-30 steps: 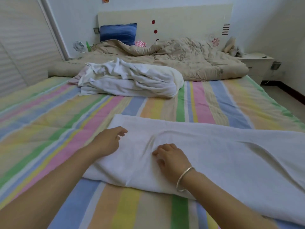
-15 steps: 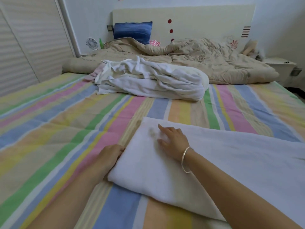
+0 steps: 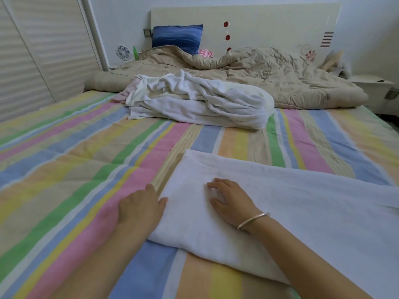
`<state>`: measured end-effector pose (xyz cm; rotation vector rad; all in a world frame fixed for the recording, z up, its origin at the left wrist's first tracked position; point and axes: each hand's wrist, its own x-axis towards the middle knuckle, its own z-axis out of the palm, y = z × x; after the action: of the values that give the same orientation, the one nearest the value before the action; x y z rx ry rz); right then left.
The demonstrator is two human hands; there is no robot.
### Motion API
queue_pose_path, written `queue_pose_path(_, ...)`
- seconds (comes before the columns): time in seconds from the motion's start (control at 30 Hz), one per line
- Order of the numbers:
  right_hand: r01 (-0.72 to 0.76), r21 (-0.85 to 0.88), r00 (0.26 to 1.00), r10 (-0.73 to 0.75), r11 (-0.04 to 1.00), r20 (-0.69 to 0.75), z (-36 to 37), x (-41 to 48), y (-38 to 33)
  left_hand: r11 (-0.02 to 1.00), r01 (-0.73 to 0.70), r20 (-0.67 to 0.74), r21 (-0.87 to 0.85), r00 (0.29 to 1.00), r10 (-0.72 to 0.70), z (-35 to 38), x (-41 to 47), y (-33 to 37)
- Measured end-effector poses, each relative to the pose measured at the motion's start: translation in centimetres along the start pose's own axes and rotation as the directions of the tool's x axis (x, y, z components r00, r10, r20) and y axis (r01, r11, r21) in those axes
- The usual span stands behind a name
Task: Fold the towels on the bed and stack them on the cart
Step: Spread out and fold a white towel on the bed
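Centrally, the striped bed (image 3: 64, 169) carries a folded white towel (image 3: 302, 212) at near right, a crumpled towel pile (image 3: 194, 102) beyond it. Right hand (image 3: 232, 200) presses flat on the towel; left hand (image 3: 140, 205) lies unclenched against its left edge, grasping nothing.

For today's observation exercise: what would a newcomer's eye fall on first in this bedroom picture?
Two hands, left hand and right hand, press flat on a white towel spread in the foreground. It lies on a bright striped sheet. Behind it sits a crumpled pile of white towels, mid-bed.
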<state>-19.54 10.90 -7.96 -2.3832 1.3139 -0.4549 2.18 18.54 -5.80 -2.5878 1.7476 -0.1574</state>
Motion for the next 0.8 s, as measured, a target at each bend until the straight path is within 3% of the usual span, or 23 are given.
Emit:
queue_pose_path(0.1,-0.003,0.003,1.0,0.003,1.0,-0.024,-1.5,-4.3,0.7,0.981,0.009,-0.162,0.192,0.987,0.023,-1.1,-1.2,3.0)
queue_pose_path(0.13,-0.019,-0.019,0.999,0.018,1.0,-0.029,-2.2,-6.3,1.3,0.987,-0.042,-0.184,0.152,0.98,0.07,-1.4,-1.8,4.6)
queue_pose_path(0.23,-0.073,-0.152,0.992,0.055,0.986,-0.115,-3.7,-12.4,3.8,0.933,-0.299,-0.089,-0.2,0.954,0.286,-2.2,-4.1,11.7)
queue_pose_path(0.4,-0.313,-0.226,0.943,0.273,0.923,-0.19,-7.7,-20.8,10.6,0.697,-0.593,-0.093,-0.403,0.785,0.613,-1.7,-8.7,25.8)
queue_pose_path(0.5,-0.5,-0.3,0.866,0.465,0.812,-0.183,-11.5,-25.7,16.1,0.55,-0.716,-0.17,-0.431,0.663,0.729,-1.8,-10.9,33.6)
queue_pose_path(0.6,-0.532,-0.353,0.844,0.517,0.77,-0.145,-15.0,-27.5,21.7,0.451,-0.782,-0.212,-0.431,0.573,0.791,-2.0,-12.0,39.0)
queue_pose_path(0.7,-0.421,-0.483,0.892,0.447,0.768,-0.067,-18.3,-27.2,27.0,0.452,-0.82,-0.205,-0.352,0.539,0.817,-1.5,-11.9,42.8)
queue_pose_path(0.8,-0.414,-0.565,0.885,0.461,0.714,-0.066,-21.1,-26.3,31.9,0.532,-0.801,-0.142,-0.275,0.581,0.801,-0.9,-11.2,45.0)
